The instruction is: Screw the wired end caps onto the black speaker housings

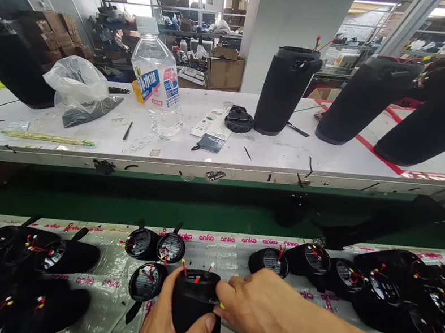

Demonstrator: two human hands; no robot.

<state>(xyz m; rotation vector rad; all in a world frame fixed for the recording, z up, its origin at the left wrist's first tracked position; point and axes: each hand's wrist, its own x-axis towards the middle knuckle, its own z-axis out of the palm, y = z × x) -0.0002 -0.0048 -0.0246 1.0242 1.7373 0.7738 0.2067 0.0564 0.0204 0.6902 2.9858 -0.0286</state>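
Observation:
A black cylindrical speaker housing [195,322] stands upright at the bottom centre, its open top facing up with thin wires and small connectors poking out. Around its left side wraps my left hand [173,324], the thumb pressed across the front. At the right of its rim, my right hand [250,303] is closed in a pinch beside the dark strap-like part. A small yellow piece shows under those fingers; what they hold is mostly hidden.
More black housings lie in groups left [72,260] and right [385,316] on the plastic-covered bench [111,284]. Across a gap runs a white shelf [207,158] bearing a water bottle [157,86], a plastic bag [77,77], a black strap coil [239,119] and upright housings [285,91].

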